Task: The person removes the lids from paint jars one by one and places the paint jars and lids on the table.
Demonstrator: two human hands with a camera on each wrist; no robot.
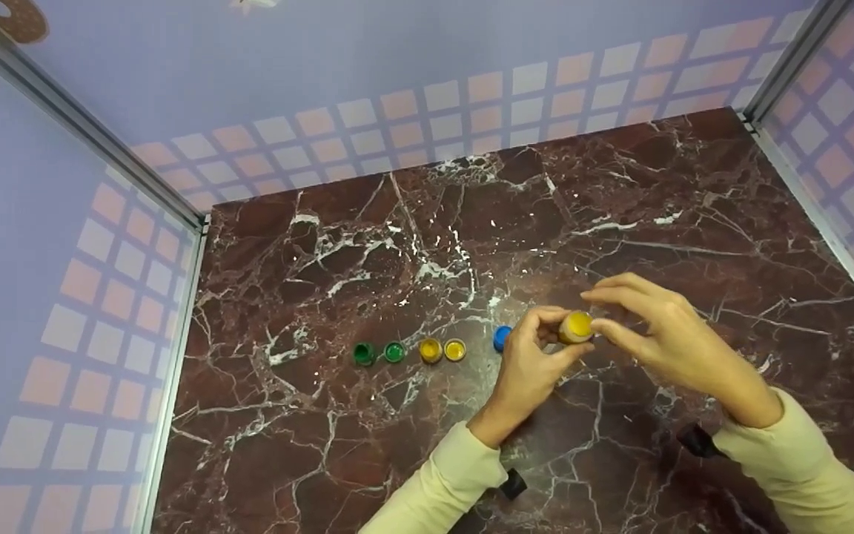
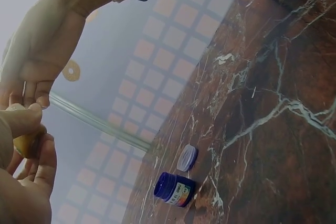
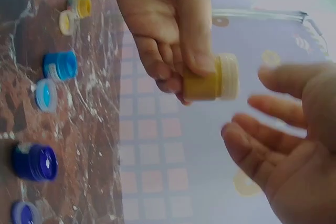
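Note:
My left hand (image 1: 531,360) grips a small jar of yellow paint (image 3: 201,85) above the table. A translucent lid (image 3: 228,77) sits on the jar and faces the right hand. The right hand (image 1: 664,334) is beside that lid with its fingers spread and bent a little; in the right wrist view a gap shows between its fingertips and the lid. Just left of the left hand stands a blue paint jar (image 1: 502,338), partly hidden by that hand in the head view. The left wrist view shows the yellow jar mostly covered by fingers.
Left on the marbled table (image 1: 271,460) are an uncapped green jar (image 1: 363,354), its lid (image 1: 394,351), another yellow jar (image 1: 431,350) and its lid (image 1: 455,350). A light blue lid (image 3: 46,94), a dark blue jar (image 3: 34,162) and its lid (image 3: 25,212) also lie there. Panels enclose the table.

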